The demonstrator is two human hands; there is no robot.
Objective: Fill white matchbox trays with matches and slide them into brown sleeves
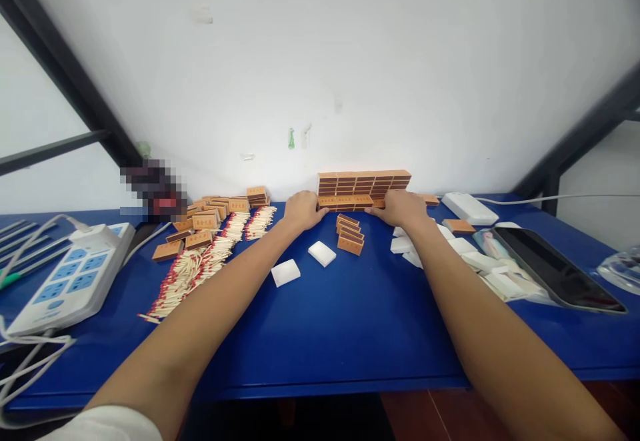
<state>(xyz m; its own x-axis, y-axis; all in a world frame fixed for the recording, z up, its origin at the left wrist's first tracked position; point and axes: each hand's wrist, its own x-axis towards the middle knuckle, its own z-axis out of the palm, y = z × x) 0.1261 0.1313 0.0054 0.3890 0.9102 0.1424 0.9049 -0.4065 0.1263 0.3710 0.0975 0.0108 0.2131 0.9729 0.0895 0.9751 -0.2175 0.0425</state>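
Against the wall stands a stacked block of matchboxes [364, 181], with a lower row of matchboxes [346, 201] along its front. At the left end, my left hand [301, 211] is closed against the boxes, its thumb pointing inward. My right hand [401, 209] grips at the right, its thumb touching the front row's end; its other fingers are partly hidden. In front of the row, several matchboxes [350, 235] lean in a short line. Two white inner trays [286, 273] lie on the table nearby.
Loose matches [200, 261] and a pile of matchboxes [204, 221] lie at left, beside a power strip [75, 274]. On the right are white trays [483, 261], a phone [557, 271] and a white charger block [470, 208]. The blue table [340, 334] meets the wall.
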